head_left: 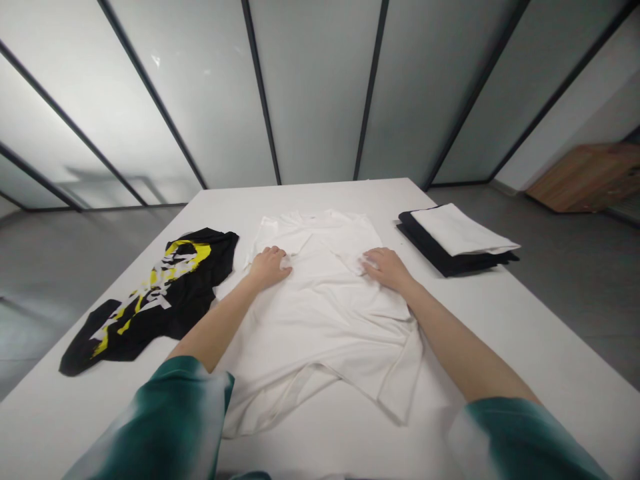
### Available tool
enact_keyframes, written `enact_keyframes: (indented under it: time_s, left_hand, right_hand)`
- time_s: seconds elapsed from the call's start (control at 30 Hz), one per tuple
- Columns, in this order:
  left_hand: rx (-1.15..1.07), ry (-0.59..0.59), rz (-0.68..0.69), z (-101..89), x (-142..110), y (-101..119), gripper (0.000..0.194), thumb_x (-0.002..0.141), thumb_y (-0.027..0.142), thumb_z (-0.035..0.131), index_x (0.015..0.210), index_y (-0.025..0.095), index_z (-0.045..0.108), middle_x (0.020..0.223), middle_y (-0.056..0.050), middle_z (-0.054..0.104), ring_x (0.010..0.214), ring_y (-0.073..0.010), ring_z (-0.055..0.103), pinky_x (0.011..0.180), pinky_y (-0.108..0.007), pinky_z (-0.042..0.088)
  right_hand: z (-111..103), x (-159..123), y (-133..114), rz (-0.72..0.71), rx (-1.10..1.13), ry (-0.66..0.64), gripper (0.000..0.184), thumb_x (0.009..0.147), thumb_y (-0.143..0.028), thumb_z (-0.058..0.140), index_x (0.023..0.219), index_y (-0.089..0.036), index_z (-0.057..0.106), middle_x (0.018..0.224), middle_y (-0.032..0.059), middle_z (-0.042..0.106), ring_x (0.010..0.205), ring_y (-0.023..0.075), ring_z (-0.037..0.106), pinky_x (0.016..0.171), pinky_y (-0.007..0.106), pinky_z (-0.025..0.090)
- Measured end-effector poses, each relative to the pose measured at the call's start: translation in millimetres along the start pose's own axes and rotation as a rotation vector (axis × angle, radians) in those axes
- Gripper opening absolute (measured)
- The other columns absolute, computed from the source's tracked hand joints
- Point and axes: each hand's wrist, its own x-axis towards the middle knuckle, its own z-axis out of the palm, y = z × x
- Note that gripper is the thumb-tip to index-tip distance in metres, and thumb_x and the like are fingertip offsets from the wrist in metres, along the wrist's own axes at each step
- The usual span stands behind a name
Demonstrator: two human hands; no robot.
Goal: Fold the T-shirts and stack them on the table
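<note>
A white T-shirt (325, 313) lies spread and wrinkled on the white table (525, 333) in front of me. My left hand (269, 265) rests on the shirt's left side, fingers curled and pinching a fold of cloth. My right hand (385, 265) sits on the shirt's right side, fingers bent down onto a fold of the fabric. Both forearms reach out from green and white sleeves.
A crumpled black shirt with yellow and white print (155, 293) lies at the left of the table. At the right stands a stack of folded clothes (457, 240), white on top of black. Frosted glass panels stand behind the table; a wooden cabinet (590, 175) is far right.
</note>
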Motion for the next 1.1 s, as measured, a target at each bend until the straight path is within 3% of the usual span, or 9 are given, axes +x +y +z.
enact_keyframes:
  time_s: [0.17, 0.33, 0.5, 0.6, 0.73, 0.87, 0.97, 1.03, 1.1]
  left_hand:
    - [0.016, 0.064, -0.077, 8.7, -5.6, 17.3, 0.030, 0.087, 0.029, 0.051, 0.113, 0.021, 0.062, 0.116, -0.013, 0.063, 0.112, -0.0290, 0.057, 0.085, -0.038, 0.049]
    - [0.015, 0.058, -0.055, -4.0, -2.9, 16.6, 0.026, 0.086, 0.023, 0.047, 0.102, 0.020, 0.067, 0.105, -0.012, 0.068, 0.104, -0.0276, 0.062, 0.085, -0.037, 0.047]
    - [-0.042, -0.182, 0.049, -18.0, 9.6, 8.3, 0.020, 0.084, 0.034, 0.053, 0.087, 0.021, 0.068, 0.089, -0.006, 0.072, 0.092, -0.0244, 0.066, 0.081, -0.033, 0.047]
    - [-0.109, -0.085, 0.030, -11.7, 21.8, 7.7, 0.030, 0.089, 0.040, 0.050, 0.103, 0.019, 0.067, 0.106, -0.009, 0.070, 0.102, -0.0240, 0.064, 0.087, -0.033, 0.047]
    - [-0.102, 0.068, -0.043, 11.8, 32.3, 13.3, 0.046, 0.092, 0.043, 0.049, 0.131, 0.018, 0.056, 0.137, -0.012, 0.057, 0.127, -0.0275, 0.052, 0.105, -0.040, 0.040]
    - [-0.127, 0.072, -0.108, 30.9, 33.5, 15.9, 0.050, 0.095, 0.045, 0.046, 0.137, 0.020, 0.052, 0.147, -0.012, 0.049, 0.137, -0.0264, 0.043, 0.112, -0.042, 0.034]
    - [-0.125, 0.078, -0.117, 35.4, 33.3, 15.0, 0.049, 0.095, 0.047, 0.045, 0.136, 0.021, 0.053, 0.148, -0.011, 0.049, 0.138, -0.0256, 0.042, 0.113, -0.041, 0.034]
    - [-0.117, 0.076, -0.116, 36.0, 33.4, 14.4, 0.049, 0.095, 0.048, 0.044, 0.137, 0.022, 0.053, 0.149, -0.010, 0.048, 0.138, -0.0253, 0.042, 0.113, -0.041, 0.034]
    - [-0.105, 0.070, -0.115, 36.3, 33.2, 14.2, 0.050, 0.096, 0.048, 0.043, 0.138, 0.023, 0.052, 0.150, -0.009, 0.047, 0.139, -0.0244, 0.041, 0.114, -0.040, 0.033]
  right_hand:
    - [-6.4, 14.6, -30.3, -0.006, -0.057, -0.115, 0.039, 0.092, -0.046, 0.052, 0.113, -0.019, 0.070, 0.116, 0.0136, 0.068, 0.105, 0.0283, 0.061, 0.093, 0.039, 0.044]
    - [-3.2, 40.0, -49.5, 0.064, -0.070, -0.150, 0.040, 0.092, -0.050, 0.052, 0.112, -0.019, 0.069, 0.114, 0.0146, 0.069, 0.104, 0.0287, 0.063, 0.086, 0.036, 0.046]
    - [-1.9, 64.5, -68.0, 0.117, -0.139, -0.226, 0.049, 0.090, -0.052, 0.054, 0.126, -0.019, 0.061, 0.122, 0.0144, 0.067, 0.112, 0.0283, 0.061, 0.090, 0.036, 0.046]
    - [0.0, 76.9, -79.4, 0.137, -0.152, -0.252, 0.049, 0.091, -0.048, 0.053, 0.129, -0.018, 0.058, 0.128, 0.0146, 0.065, 0.116, 0.0281, 0.059, 0.091, 0.036, 0.046]
    - [6.2, 91.6, -85.3, 0.196, -0.142, -0.265, 0.034, 0.092, -0.037, 0.051, 0.116, -0.018, 0.065, 0.117, 0.0152, 0.069, 0.106, 0.0276, 0.064, 0.081, 0.034, 0.048]
    - [10.0, 106.0, -79.4, 0.329, -0.031, -0.196, 0.023, 0.089, -0.031, 0.053, 0.099, -0.020, 0.070, 0.104, 0.0115, 0.073, 0.096, 0.0250, 0.066, 0.075, 0.031, 0.047]
    - [11.9, 115.7, -75.7, 0.481, 0.084, -0.003, 0.025, 0.090, -0.030, 0.050, 0.100, -0.019, 0.070, 0.098, 0.0099, 0.074, 0.092, 0.0228, 0.067, 0.074, 0.029, 0.047]
    - [13.7, 119.2, -75.1, 0.475, 0.160, 0.064, 0.027, 0.092, -0.028, 0.046, 0.102, -0.018, 0.070, 0.096, 0.0091, 0.074, 0.090, 0.0209, 0.067, 0.074, 0.027, 0.046]
    - [14.9, 119.0, -73.5, 0.381, 0.227, 0.029, 0.026, 0.093, -0.027, 0.048, 0.099, -0.018, 0.071, 0.094, 0.0082, 0.075, 0.088, 0.0195, 0.066, 0.074, 0.026, 0.046]
